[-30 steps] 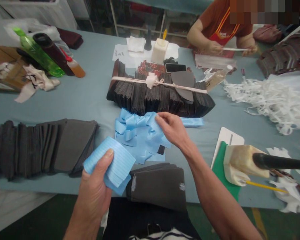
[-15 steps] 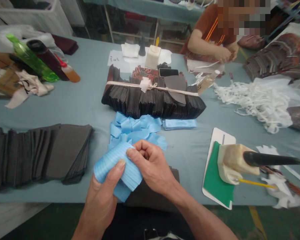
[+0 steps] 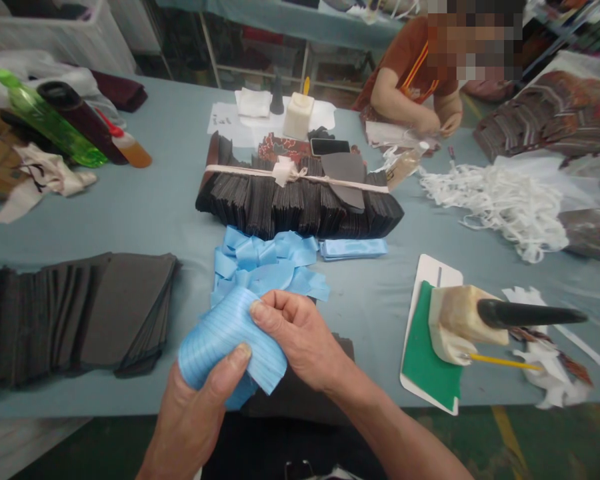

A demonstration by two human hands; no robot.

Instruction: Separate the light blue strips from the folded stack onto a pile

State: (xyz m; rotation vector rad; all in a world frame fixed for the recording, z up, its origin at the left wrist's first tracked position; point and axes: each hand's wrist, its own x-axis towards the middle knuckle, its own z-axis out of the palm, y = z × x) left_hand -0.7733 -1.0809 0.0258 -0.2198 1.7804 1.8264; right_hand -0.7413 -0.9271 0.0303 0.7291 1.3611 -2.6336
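A fanned stack of light blue ribbon strips (image 3: 220, 340) is bent between my hands above the table's front edge. My left hand (image 3: 205, 393) grips it from below, thumb pressed on the near face. With thumb and curled fingers, my right hand (image 3: 295, 333) pinches its upper right edge. Just beyond lies a loose heap of blue ribbon pieces (image 3: 265, 260), and a flat folded blue ribbon bundle (image 3: 354, 249) sits to its right. Dark grey fabric pieces (image 3: 305, 397) lie partly hidden under my hands.
Overlapping dark panels (image 3: 125, 313) spread at left. Behind the ribbons stands a tied row of dark pieces (image 3: 300, 200). A glue container with black handle (image 3: 460, 320) rests on a green card (image 3: 430, 360) at right. White cords (image 3: 500, 200) and another person (image 3: 405, 87) are farther back.
The ribbon stack has spread wider and its top curves more between my hands. My left hand has shifted slightly left and down. The whole view has moved a little.
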